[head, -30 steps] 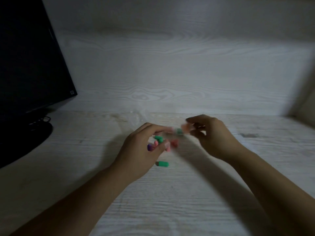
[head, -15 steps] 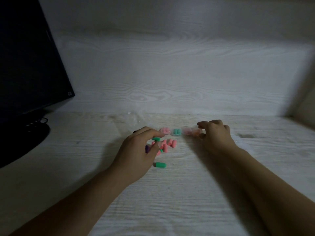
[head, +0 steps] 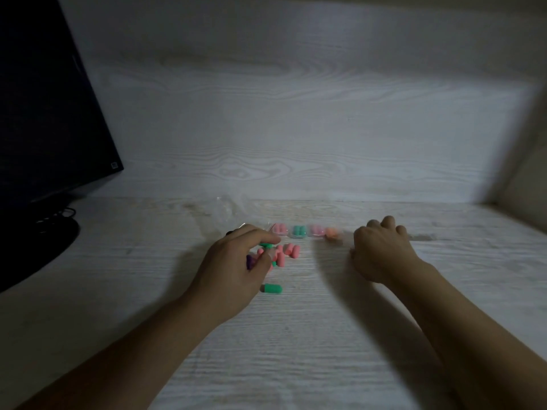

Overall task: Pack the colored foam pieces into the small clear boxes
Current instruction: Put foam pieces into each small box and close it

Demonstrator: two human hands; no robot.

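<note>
A row of small clear boxes stands on the white wood desk (head: 296, 335): one with pink foam (head: 279, 229), one with green (head: 298, 231), another pink (head: 316, 230), and one with orange (head: 333, 233). In front of them lies a pile of loose pink pieces (head: 288, 251). A purple piece (head: 250, 260) shows under my left hand (head: 233, 267), which hovers over the pile and pinches a green piece (head: 266, 245) between index finger and thumb. A single green piece (head: 273, 288) lies nearer me. My right hand (head: 379, 250) sits right of the orange box, fingers curled, palm side hidden.
A dark monitor (head: 44, 113) with its round base (head: 56, 232) and cables fills the left. A crumpled clear bag (head: 228, 210) lies behind the boxes. A blurred clear item (head: 420, 238) lies just right of my right hand. Walls close the back and right.
My right hand set the clear box with orange foam at the right end of the row and moved off to the right. My left hand stayed over the loose pile.
</note>
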